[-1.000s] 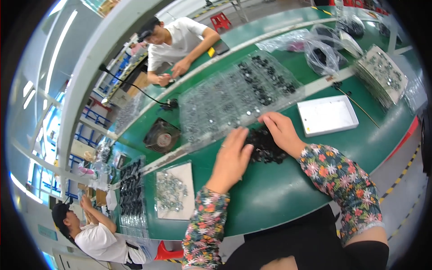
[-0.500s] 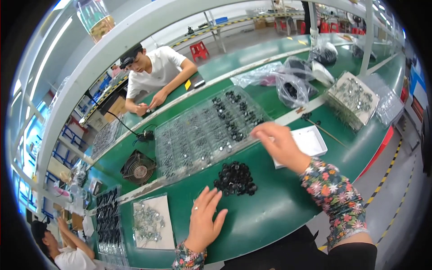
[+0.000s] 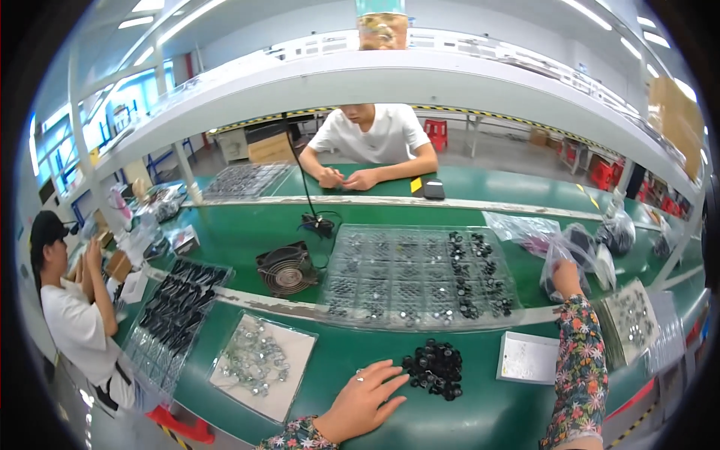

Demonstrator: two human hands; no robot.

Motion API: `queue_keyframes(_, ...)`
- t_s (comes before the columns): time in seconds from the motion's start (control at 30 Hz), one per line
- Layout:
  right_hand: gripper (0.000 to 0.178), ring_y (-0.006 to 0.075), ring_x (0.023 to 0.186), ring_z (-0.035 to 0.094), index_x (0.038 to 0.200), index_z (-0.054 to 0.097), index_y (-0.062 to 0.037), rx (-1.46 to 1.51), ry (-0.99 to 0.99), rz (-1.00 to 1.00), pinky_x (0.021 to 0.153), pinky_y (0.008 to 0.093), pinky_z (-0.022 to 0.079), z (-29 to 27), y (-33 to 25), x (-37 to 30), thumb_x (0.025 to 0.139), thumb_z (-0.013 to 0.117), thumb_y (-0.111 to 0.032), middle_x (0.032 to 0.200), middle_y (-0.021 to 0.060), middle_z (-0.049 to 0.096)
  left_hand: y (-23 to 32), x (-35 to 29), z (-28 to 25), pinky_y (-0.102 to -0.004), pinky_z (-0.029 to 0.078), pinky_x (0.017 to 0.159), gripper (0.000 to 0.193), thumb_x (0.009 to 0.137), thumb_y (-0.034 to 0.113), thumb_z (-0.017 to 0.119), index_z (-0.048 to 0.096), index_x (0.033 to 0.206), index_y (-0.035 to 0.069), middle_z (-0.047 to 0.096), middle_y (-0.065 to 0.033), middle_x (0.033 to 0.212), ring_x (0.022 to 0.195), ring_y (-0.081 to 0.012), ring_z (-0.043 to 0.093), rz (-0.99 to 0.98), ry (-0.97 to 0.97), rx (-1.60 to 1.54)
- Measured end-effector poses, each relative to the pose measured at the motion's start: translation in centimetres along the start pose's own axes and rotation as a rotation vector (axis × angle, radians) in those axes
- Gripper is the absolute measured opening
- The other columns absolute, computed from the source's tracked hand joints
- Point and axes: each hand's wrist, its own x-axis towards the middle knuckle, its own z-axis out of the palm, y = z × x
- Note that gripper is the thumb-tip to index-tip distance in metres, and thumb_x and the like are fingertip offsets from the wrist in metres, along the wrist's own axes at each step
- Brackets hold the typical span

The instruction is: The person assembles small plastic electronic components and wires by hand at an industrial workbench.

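Observation:
My left hand (image 3: 366,401) is low over the green bench, fingers spread and holding nothing, at the left edge of a pile of small black round parts (image 3: 435,367). Farther off, my right hand (image 3: 566,277) reaches to a clear plastic bag (image 3: 581,238) with dark contents. Its fingers are hidden at the bag, so their grip does not show. Between the two hands, toward the right, lies a shallow white box (image 3: 517,356). Behind the pile spreads a clear compartment tray (image 3: 390,296), its right columns filled with black parts.
A small black fan (image 3: 287,268) stands left of the tray. Nearer are a sheet with shiny small parts (image 3: 259,356) and a tray of black strips (image 3: 176,307). A parts stack (image 3: 631,319) stands right of my forearm. A shelf (image 3: 390,79) crosses overhead. Two co-workers sit or stand nearby.
My right hand has gone from beside the white box to the plastic bag farther back. The left hand stays by the pile, fingers apart. The whole view has levelled and turned.

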Motion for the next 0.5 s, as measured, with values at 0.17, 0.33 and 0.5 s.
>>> queue_keyframes(0.17,0.042,0.043,0.085,0.062,0.085,0.067,-0.0005,-0.12,-0.07,0.277,0.076,0.048,0.048,-0.3,-3.3,1.7,0.088,0.053,-0.04,0.09,0.0246,0.065,0.0,-0.3,0.3,-0.0432,0.045,0.095,0.038,0.08,0.015,0.071,0.061,0.115,0.005,0.057,-0.0118,0.12,0.116,-0.0333,0.052,-0.028,-0.03,-0.015)
queue_keyframes(0.33,0.034,0.0407,0.082,0.062,0.082,0.067,0.0003,-0.085,0.107,0.239,0.073,0.0478,0.048,0.8,1.7,2.8,0.082,0.06,-0.033,0.085,0.0211,0.066,-0.2,0.3,0.7,-0.0423,0.046,0.094,0.036,0.082,0.015,0.069,0.06,0.115,0.004,0.055,-0.013,0.12,0.117,-0.0338,0.051,0.005,-0.028,-0.06)
queue_keyframes(0.5,0.033,0.0386,0.081,0.062,0.086,0.067,0.0004,0.069,0.224,0.059,0.072,0.0433,0.045,-3.8,2.2,6.1,0.089,0.049,-0.027,0.084,0.0225,0.065,-0.2,-0.1,0.6,-0.0418,0.046,0.094,0.038,0.082,0.014,0.069,0.059,0.117,0.005,0.055,-0.0121,0.121,0.116,-0.0336,0.05,0.0,-0.013,-0.086)
